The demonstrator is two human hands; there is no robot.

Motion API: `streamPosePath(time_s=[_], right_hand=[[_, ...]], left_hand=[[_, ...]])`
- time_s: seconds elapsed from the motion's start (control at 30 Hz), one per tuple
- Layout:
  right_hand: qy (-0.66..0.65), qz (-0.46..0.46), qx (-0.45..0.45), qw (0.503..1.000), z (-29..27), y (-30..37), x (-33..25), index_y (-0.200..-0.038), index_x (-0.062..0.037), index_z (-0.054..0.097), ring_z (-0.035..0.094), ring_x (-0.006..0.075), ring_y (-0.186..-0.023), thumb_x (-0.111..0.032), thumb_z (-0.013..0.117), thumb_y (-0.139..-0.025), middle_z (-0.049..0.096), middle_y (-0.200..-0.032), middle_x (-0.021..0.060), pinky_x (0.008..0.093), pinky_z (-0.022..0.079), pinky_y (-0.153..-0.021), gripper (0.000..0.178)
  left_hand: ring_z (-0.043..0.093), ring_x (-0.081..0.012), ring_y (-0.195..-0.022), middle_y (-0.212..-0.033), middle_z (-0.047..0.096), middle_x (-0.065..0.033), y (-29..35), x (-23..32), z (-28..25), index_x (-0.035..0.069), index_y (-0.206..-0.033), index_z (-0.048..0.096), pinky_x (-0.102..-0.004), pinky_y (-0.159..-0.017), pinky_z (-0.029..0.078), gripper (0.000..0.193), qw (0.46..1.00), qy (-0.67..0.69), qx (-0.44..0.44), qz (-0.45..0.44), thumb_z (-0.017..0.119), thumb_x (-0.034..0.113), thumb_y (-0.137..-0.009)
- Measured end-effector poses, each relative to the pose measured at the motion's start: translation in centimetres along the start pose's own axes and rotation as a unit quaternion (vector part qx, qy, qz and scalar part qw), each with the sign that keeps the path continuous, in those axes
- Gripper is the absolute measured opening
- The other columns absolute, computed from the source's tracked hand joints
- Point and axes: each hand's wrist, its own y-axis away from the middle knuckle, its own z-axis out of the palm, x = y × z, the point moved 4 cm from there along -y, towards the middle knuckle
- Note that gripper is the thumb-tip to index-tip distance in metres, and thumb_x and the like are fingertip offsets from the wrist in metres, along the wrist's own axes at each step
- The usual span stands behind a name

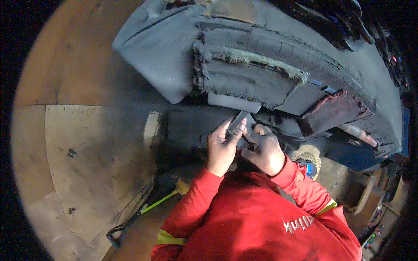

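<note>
My left hand [221,145] and my right hand [266,150] are close together in front of the dusty grey machine or bench. Between them is a small flat grey piece [237,119], whose upper end comes to an angle. The left thumb presses on its face, with the other fingers behind it. On its right side, the right hand's bent fingers grip the piece. Its exact kind and lower part cannot be made out. Just beyond the fingertips lies a pale roller-like cylinder [234,103].
A frayed grey cloth pad [248,80] covers the machine's front, with a dark reddish cloth [333,112] to its right. A pale pipe [359,134] runs below that cloth. Wooden boards [96,161] lie at left. A wooden compartment rack [365,195] stands at lower right.
</note>
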Motion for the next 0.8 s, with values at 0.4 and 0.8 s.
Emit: streamPosePath(time_s=[0.4,0.8], right_hand=[[0.203,-0.136,0.148,0.958,0.5,0.9,-2.4,-0.122,-0.0169,0.066,0.052,0.0310,-0.086,-0.006,0.060,-0.076,0.055,-0.092,0.0097,0.0415,0.048,-0.077,0.047],[-0.081,-0.018,0.072,0.994,1.9,0.0,-3.0,-0.103,-0.0049,0.066,0.060,0.0402,-0.089,-0.013,0.073,-0.073,0.061,-0.098,0.0184,0.0476,0.050,-0.077,0.032]], left_hand=[[0.063,-0.0182,-0.106,-0.117,0.067,-0.0133,1.8,3.5,-0.9,-0.004,-0.126,0.061,-0.0307,-0.094,0.048,0.042,0.995,-0.044,-0.014,0.087,0.070,0.020,-0.093],[0.067,-0.0246,-0.086,-0.098,0.070,-0.0145,0.4,7.1,-1.1,0.000,-0.107,0.068,-0.0351,-0.077,0.051,0.025,0.900,-0.405,0.048,0.151,0.072,0.018,-0.090]])
